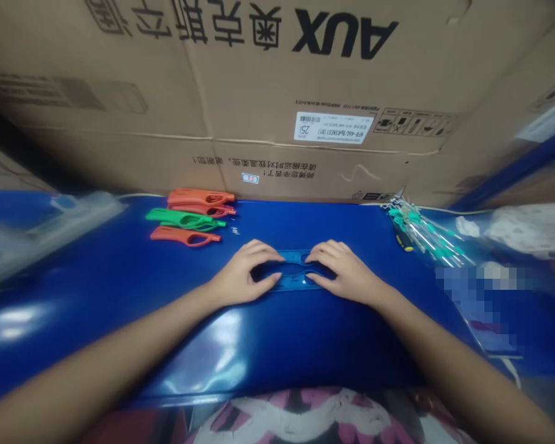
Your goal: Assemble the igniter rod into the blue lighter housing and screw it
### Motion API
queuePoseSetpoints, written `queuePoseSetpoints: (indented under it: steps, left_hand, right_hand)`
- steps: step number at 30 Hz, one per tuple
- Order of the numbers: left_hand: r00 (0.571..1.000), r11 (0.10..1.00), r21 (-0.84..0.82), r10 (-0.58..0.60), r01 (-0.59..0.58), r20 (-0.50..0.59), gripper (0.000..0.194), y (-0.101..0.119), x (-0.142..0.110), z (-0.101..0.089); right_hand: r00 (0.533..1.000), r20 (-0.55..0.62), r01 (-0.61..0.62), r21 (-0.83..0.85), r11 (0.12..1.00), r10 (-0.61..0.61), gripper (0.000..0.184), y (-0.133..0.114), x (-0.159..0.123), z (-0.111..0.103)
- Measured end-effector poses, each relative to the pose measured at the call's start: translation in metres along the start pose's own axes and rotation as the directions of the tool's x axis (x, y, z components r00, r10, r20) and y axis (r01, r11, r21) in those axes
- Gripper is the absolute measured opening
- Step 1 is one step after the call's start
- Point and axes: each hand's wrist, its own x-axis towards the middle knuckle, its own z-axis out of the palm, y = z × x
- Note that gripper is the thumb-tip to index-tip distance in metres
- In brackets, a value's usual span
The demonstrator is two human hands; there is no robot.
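Note:
Two blue plastic lighter casing halves lie side by side just above the blue tabletop: the far half [295, 256] and the near half [296, 282]. My left hand [247, 271] grips their left ends, fingers on the far half and thumb on the near one. At the right ends, my right hand [345, 271] grips the same pair in the same way. A narrow gap runs between the halves. Both outer ends are partly hidden behind my fingers.
Orange lighter casings [185, 235] and a green lighter casing [178, 219] lie at back left. Metal rods with green parts [425, 231] are heaped at right beside a yellow-black handle [403, 240]. A large cardboard box [259, 105] walls off the back of the blue table [176, 345].

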Motion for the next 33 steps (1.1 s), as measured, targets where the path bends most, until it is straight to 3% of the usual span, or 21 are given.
queuePoseSetpoints:
  steps: [4,10,16,24,27,31,33]
  left_hand:
    - [0.995,0.996,0.085,-0.023,0.014,0.100,0.034,0.000,-0.002,0.001]
    - [1.000,0.999,0.026,-0.026,0.025,0.018,0.025,-0.010,0.000,0.004]
    - [0.999,0.999,0.034,-0.022,0.021,0.026,0.024,-0.005,0.001,0.001]
    - [0.987,0.980,0.191,0.026,-0.057,0.161,0.046,0.003,0.000,0.001]
    - [0.981,0.975,0.212,0.018,-0.059,0.192,0.046,0.000,-0.001,0.004]
    - [0.984,0.973,0.225,0.015,-0.056,0.180,0.037,-0.001,-0.001,0.005]
    - [0.985,0.972,0.226,0.022,-0.061,0.170,0.036,-0.001,-0.001,0.005]
  right_hand:
    - [0.999,-0.036,-0.027,0.006,1.000,0.027,0.013,0.001,0.001,0.007]
    - [0.988,-0.123,-0.086,0.073,0.994,0.094,0.011,0.004,0.004,0.017]
    - [0.987,-0.128,-0.081,0.112,0.990,0.095,0.010,0.005,0.006,0.018]
    - [0.988,-0.135,-0.067,0.079,0.995,0.078,0.010,0.005,0.006,0.019]
    - [0.987,-0.143,-0.064,0.091,0.994,0.076,0.010,0.002,0.006,0.021]
    - [0.981,-0.171,-0.087,0.022,0.996,0.089,0.014,0.003,0.009,0.012]
    - [0.961,-0.251,-0.130,-0.052,0.990,0.113,0.017,0.014,0.006,-0.003]
